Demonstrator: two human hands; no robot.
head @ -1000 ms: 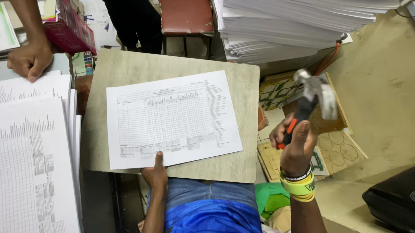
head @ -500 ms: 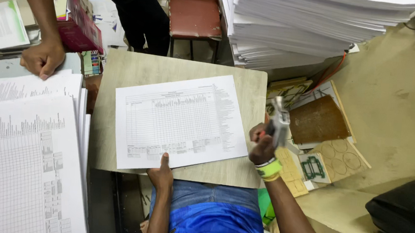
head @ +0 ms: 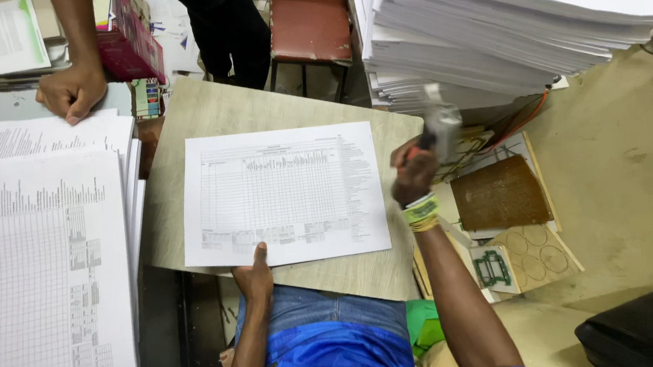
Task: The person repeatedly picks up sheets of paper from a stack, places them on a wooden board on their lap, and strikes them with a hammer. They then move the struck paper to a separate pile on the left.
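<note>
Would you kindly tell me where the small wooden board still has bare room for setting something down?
The wooden board is bare along its far edge, beyond the printed white form sheet, and in a strip down its left side. The right edge is crowded by the right hand gripping a hammer.

View: a single head-worn camera; no second view shares the scene.
Position: above the person's lap, close over a small tabletop [head: 216, 114].
Facing: steeply downward and slightly forward, so the blue-clad lap sits at the bottom edge and a red stool [head: 309, 25] at the top.
Nearness: close; the left hand [head: 255, 274] and right hand [head: 413, 174] both lie within the frame, arms entering from below.
Centre: a printed sheet [head: 287, 192] fills the middle.
Edges: paper stacks [head: 31, 247] at left, a tall paper pile [head: 505, 35] top right, floor at right.
</note>
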